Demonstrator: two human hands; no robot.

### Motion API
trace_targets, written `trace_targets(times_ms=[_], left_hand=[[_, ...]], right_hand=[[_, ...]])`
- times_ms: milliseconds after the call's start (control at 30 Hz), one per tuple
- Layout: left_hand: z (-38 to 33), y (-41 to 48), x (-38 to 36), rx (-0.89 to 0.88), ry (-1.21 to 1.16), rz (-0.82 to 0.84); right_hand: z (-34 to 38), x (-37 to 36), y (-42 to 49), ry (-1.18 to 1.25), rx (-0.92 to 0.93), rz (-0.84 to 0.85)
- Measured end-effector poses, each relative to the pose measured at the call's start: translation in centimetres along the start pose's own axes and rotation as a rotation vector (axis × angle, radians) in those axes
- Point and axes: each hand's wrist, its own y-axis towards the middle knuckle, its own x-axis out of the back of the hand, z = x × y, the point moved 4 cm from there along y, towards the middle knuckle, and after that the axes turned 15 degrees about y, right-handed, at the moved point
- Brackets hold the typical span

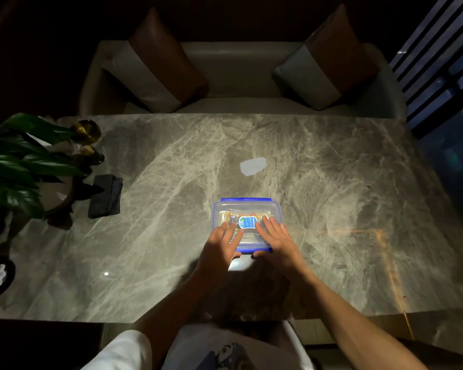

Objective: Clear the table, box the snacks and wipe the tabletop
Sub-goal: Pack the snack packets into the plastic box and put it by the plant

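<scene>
Box (245, 200) sits mid-table (332, 182), towards my near edge, snacks (247, 221) showing through the clear lid. Both palms are down on it: left hand (221, 243) and right hand (277, 240), fingers flat and spread, pressing rather than gripping. I'd say that's to seat the lid evenly. The cloth (106, 196) lies folded at the left by the plant (16, 166), handy for the wipe.
</scene>
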Motion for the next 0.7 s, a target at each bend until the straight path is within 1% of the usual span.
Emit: trace_targets(times_ms=[133,267,367,433,467,500,567,633,667,700], left_hand=[[-0.1,0.3,-0.9,0.001,0.016,-0.056],[-0.5,0.2,-1.9,0.072,-0.020,-0.109],[-0.5,0.0,-1.8,0.123,-0.051,-0.137],[-0.3,0.1,-1.3,0.103,-0.114,-0.152],[0.1,0.1,-0.8,0.102,-0.185,-0.183],[0.7,0.2,-0.4,0.159,-0.296,-0.218],[2.0,0.3,-0.2,0.326,-0.525,-0.235],[3.2,-0.2,-1.1,0.541,-0.675,-0.236],[3.5,-0.7,-1.8,0.645,-0.798,-0.202],[3.7,-1.2,-2.3,0.731,-0.967,-0.126]], right_hand=[[0.0,-0.2,0.3,-0.027,0.024,-0.045],[0.1,-0.4,-0.2,-0.026,0.087,-0.140],[0.1,-0.5,-0.3,-0.028,0.090,-0.138],[0.2,-0.4,-0.3,0.009,0.069,-0.102],[0.2,-0.3,-0.2,0.050,0.046,-0.085],[0.2,0.0,-0.2,0.115,0.025,-0.086],[0.0,0.7,-0.2,0.347,-0.036,-0.190],[-0.7,1.3,-0.8,0.737,-0.238,-0.342],[-0.9,1.3,-1.0,0.977,-0.333,-0.389],[-1.0,1.1,-1.1,1.192,-0.389,-0.410]])
